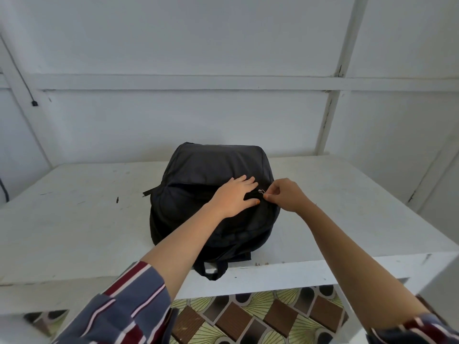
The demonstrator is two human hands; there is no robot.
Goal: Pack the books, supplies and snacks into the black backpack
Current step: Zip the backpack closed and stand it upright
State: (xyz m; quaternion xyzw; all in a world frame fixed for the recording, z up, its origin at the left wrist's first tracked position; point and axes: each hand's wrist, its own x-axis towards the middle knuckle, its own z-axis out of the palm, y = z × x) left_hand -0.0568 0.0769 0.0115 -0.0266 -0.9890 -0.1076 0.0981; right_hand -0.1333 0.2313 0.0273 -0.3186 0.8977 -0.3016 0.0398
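One backpack, contents hidden; right hand pinches zipper.

A white-painted counter stands against a white wall, its top scuffed and flecked with small dark marks (most of them on the left half). The only thing lying directly on it is the black backpack, set near the middle and reaching almost to the near edge. A strap loop from the pack hangs over that front edge, and a short strap end sticks out on its left side.
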